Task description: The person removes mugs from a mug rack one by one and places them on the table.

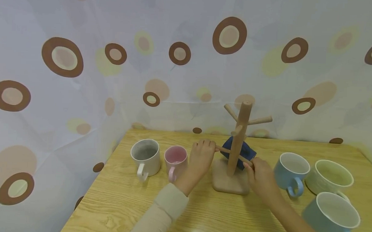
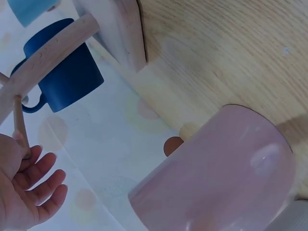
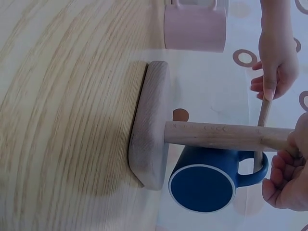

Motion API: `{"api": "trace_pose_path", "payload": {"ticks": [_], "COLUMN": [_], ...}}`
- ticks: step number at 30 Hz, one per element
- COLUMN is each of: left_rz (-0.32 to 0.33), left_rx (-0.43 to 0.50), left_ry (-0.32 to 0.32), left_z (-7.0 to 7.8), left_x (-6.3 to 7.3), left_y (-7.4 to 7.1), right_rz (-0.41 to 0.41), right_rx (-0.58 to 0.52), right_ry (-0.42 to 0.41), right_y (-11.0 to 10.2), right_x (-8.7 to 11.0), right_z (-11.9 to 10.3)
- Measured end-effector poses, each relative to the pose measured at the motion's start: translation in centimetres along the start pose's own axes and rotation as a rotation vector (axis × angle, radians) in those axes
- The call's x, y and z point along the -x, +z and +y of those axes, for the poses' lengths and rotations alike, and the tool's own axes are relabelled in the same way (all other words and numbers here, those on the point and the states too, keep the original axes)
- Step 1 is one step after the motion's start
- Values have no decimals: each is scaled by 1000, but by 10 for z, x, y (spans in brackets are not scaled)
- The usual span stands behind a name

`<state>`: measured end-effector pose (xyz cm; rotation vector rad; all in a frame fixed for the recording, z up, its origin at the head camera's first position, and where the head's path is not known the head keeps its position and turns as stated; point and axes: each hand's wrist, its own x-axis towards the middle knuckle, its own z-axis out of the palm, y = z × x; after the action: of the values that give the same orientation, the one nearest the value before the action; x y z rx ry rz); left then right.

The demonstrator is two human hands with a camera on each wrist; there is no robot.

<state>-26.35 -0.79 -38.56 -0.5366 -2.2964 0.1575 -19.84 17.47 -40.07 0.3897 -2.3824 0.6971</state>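
A wooden mug tree (image 1: 243, 121) stands upright on its square base (image 1: 231, 186). My left hand (image 1: 203, 154) pinches the tip of a lower peg on the tree's left side, thumb against it. On the opposite side, my right hand (image 1: 261, 176) grips the end of another lower peg. Behind the post hangs a dark blue mug (image 3: 202, 187), tilted; in the right wrist view its handle (image 3: 252, 178) loops round a peg. Neither hand touches this mug. Just left of my left hand sits a pink mug (image 1: 179, 168).
A grey-white mug (image 1: 153, 162) stands at the table's left. To the right are a light blue mug (image 1: 285, 177), a pale green mug (image 1: 316, 183) and another light blue mug (image 1: 316, 216). Upper pegs (image 1: 261, 120) stick out of the tree. A patterned cloth (image 1: 187, 82) hangs behind the table.
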Motion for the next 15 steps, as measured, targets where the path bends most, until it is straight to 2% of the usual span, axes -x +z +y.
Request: {"api": "trace_pose_path", "payload": {"ticks": [6, 15], "left_rz": [-57, -225], "left_rx": [-64, -46], "left_ry": [9, -15], "left_z": [-1, -6], "left_x": [-6, -20], "left_y": [0, 0], "right_rz": [-21, 16], "right_rx": [1, 7], "right_ry": [46, 8], "right_y": [1, 5], "right_x": [1, 0], "right_z": [-8, -18]}}
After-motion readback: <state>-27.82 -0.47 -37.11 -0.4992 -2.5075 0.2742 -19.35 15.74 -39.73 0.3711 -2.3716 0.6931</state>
